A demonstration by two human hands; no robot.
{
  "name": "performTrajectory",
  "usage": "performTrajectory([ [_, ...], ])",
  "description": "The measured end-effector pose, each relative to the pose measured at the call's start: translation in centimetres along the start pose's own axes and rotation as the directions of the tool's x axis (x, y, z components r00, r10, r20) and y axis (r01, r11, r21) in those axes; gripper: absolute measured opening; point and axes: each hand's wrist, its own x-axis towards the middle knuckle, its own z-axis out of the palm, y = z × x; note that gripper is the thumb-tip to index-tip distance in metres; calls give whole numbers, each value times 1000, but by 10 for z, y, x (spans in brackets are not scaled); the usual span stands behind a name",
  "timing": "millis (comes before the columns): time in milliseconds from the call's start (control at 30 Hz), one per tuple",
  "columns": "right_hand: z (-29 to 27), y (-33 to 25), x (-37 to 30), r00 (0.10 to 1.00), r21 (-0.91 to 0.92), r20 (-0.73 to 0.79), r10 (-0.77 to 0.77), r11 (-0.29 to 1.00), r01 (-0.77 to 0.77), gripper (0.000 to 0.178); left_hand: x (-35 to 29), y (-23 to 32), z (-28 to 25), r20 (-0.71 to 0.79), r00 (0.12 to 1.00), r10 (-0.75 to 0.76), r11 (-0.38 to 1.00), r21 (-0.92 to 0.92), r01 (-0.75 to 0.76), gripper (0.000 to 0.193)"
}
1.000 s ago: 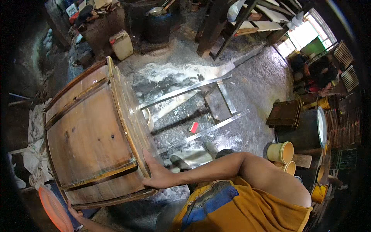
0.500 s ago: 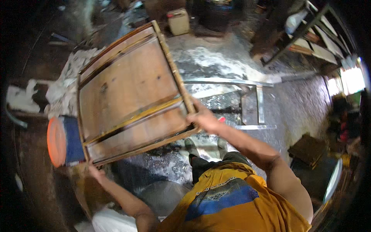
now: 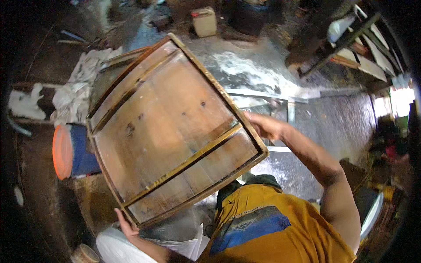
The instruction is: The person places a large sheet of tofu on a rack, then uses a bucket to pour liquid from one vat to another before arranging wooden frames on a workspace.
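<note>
A large wooden framed panel [image 3: 162, 114], brown and worn, with two cross bars and a raised rim, is held up in front of me at a slant. My left hand [image 3: 126, 225] grips its near left corner, the fingers partly hidden beneath. On the right side edge, close to the near right corner, my right hand [image 3: 268, 126] is closed around the frame, its fingertips out of sight under it. The panel hides much of the floor below.
A blue bucket with an orange rim [image 3: 62, 152] lies left of the panel, near crumpled white cloth [image 3: 72, 98]. Beyond stands a beige jerrycan [image 3: 204, 22]. A metal frame [image 3: 290, 109] lies on the wet floor [image 3: 333, 118]. A white bulky thing [image 3: 116, 245] sits near my left arm.
Both hands have drawn the panel toward me and to the right, turning it slightly clockwise. It now covers more of the metal frame and of the floor near my feet.
</note>
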Motion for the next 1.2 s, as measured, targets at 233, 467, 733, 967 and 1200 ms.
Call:
performTrajectory([
  [233,4,-44,107,1000,124,-17,16,992,-14,69,125,57,71,245,958,146,971,152,-186,68],
  [467,-10,-25,105,968,21,-173,-181,982,187,54,69,47,116,251,964,86,991,81,-110,59],
  [733,-110,43,42,950,26,-237,-204,976,216,55,-34,-21,186,138,929,343,886,279,-369,52],
  [967,-234,112,-52,891,182,-417,-177,944,273,40,-59,-78,273,154,956,249,903,319,-287,50],
  [1200,-309,161,-151,788,434,-610,85,868,242,54,2,-129,365,269,957,106,876,429,-218,45],
])
